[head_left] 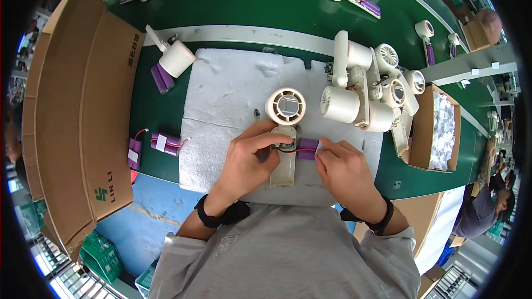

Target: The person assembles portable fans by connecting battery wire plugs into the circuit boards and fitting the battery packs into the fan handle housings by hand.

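There's the fan [285,106], face up, its handle [282,176] opened. My left hand [248,158] curls over that handle, a fingertip hiding part of the board [285,145]; whether it grips, I can't tell. Just right of the fan's handle lies the battery [306,149], and my right hand [346,167] pinches its outer end, covering it. Further right of the fan, past other fans [339,104], a box [421,124] holds white slips [443,133]. Well left of the fan stands a carton [83,111], its inside hidden from me.
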A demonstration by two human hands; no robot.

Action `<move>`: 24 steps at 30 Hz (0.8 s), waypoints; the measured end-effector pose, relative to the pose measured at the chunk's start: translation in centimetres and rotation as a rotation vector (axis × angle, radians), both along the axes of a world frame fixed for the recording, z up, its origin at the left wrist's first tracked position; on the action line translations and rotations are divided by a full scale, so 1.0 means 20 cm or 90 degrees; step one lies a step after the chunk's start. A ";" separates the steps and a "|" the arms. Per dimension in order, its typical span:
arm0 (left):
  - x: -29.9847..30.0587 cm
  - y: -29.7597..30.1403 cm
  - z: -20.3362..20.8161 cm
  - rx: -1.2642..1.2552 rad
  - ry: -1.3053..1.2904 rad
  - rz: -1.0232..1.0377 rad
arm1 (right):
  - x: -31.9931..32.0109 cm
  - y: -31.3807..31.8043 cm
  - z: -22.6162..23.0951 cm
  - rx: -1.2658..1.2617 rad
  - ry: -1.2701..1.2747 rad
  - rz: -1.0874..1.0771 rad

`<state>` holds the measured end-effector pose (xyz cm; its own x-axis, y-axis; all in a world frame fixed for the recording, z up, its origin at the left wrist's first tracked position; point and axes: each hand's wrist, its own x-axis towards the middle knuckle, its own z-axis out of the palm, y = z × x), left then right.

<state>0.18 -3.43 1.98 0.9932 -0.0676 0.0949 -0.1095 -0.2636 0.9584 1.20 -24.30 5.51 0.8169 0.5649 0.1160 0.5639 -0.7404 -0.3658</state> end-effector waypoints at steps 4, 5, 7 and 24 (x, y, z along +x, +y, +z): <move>0.01 0.03 0.05 0.024 0.071 -0.037 | 0.00 0.04 0.00 -0.075 -0.020 0.005; 0.02 0.03 0.06 0.027 0.065 -0.034 | 0.01 0.05 0.00 -0.072 -0.025 0.008; 0.02 0.04 0.04 0.026 0.053 -0.035 | 0.02 0.05 -0.01 -0.077 -0.030 -0.023; 0.03 0.05 0.02 0.029 0.094 -0.061 | -0.02 0.01 -0.07 0.055 -0.073 -0.048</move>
